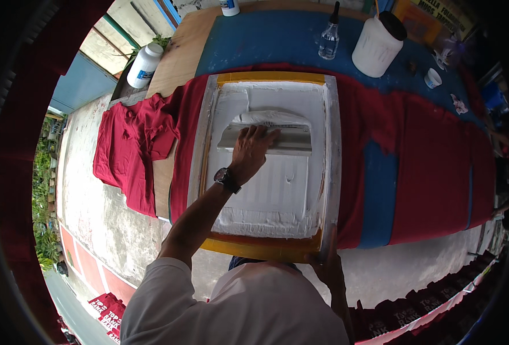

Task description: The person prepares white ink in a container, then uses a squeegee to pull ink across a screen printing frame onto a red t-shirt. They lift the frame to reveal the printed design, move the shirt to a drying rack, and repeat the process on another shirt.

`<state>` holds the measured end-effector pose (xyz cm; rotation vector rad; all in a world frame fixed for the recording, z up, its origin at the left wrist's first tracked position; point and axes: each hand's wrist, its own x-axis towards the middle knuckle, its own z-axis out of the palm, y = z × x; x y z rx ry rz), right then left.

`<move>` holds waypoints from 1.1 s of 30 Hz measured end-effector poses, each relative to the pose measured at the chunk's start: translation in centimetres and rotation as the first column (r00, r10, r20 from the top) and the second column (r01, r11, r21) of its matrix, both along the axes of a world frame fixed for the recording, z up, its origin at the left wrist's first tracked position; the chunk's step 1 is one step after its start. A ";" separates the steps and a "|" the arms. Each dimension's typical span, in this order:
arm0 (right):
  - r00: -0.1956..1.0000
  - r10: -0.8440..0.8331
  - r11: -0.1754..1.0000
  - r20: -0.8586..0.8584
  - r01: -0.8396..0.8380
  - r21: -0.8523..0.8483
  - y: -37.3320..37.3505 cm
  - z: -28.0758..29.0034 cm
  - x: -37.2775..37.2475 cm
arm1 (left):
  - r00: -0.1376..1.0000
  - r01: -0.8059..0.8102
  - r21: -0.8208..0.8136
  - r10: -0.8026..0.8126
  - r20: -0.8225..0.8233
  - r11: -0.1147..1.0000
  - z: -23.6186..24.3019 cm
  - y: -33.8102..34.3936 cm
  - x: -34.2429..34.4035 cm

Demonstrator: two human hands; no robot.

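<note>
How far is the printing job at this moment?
Done: the screen frame lies on the red cloth, and white ink covers most of the mesh. In hand: the left hand presses the squeegee near the far end, with an ink ridge beyond it; the right hand steadies the near frame corner. Left: the frame is not lifted, so no print shows.

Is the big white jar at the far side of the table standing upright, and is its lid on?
Upright and closed. The white jar stands on its base on the blue table cover, and a dark lid sits on its top.
</note>
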<state>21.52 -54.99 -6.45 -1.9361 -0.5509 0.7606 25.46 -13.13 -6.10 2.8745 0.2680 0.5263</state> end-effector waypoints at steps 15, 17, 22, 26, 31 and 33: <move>0.997 -0.032 0.996 -0.077 0.025 -0.091 -0.3 -0.5 0.0 | 0.949 0.074 -0.098 -0.100 -0.300 0.992 8.7 11.1 8.9; 0.999 -0.026 0.997 -0.026 0.024 -0.067 -0.2 -0.6 0.0 | 0.959 0.105 -0.103 -0.128 -0.254 0.989 7.6 12.5 10.3; 0.999 -0.025 0.999 0.020 0.026 -0.019 0.0 -0.4 -0.1 | 0.935 0.101 -0.032 -0.106 -0.340 0.994 4.0 13.9 12.0; 1.000 -0.014 1.000 0.001 0.014 -0.003 -0.2 -0.2 -0.2 | 0.935 0.078 -0.097 -0.106 -0.339 0.992 3.7 12.6 9.6; 0.998 0.006 1.000 0.056 -0.006 -0.005 -0.3 -0.6 -0.2 | 0.956 0.066 -0.079 -0.085 -0.282 0.995 3.5 6.0 1.0; 0.999 -0.003 0.999 -0.044 0.001 -0.040 -0.4 -0.8 -0.2 | 0.988 0.069 -0.045 -0.075 -0.138 0.997 3.2 1.5 -3.7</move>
